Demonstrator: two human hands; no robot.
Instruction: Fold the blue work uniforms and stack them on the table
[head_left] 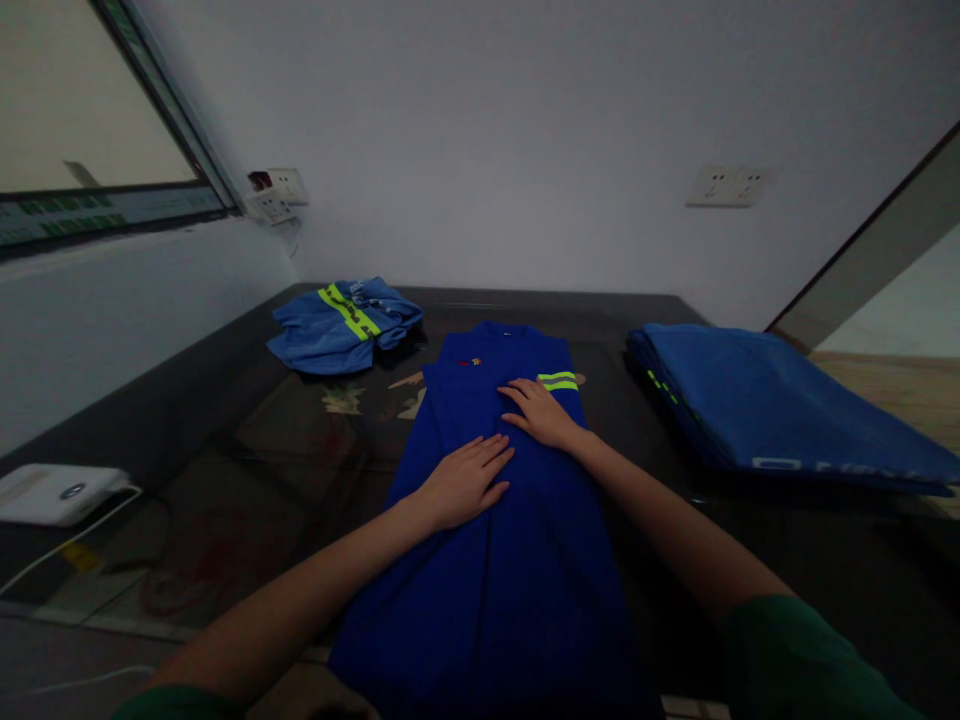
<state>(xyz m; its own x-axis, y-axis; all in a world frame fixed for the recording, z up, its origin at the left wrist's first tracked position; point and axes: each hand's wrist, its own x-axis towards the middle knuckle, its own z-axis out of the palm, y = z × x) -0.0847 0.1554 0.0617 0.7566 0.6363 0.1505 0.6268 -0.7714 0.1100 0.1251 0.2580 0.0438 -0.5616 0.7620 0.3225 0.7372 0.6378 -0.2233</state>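
A dark blue work garment [495, 560] with a small red badge and yellow-green reflective stripes lies folded lengthwise on the dark glass-topped table [247, 470], running from the near edge toward the wall. My left hand [465, 480] lies flat on its middle, fingers stretched out. My right hand [541, 410] rests flat just beyond it, fingers spread toward the left, near the reflective stripe.
A crumpled lighter blue garment [341, 325] with a yellow-green stripe lies at the back left. A stack of folded blue garments [765, 405] sits on the right. A white device [56, 492] with a cable is at the left edge. Wall sockets [729, 186] hang behind.
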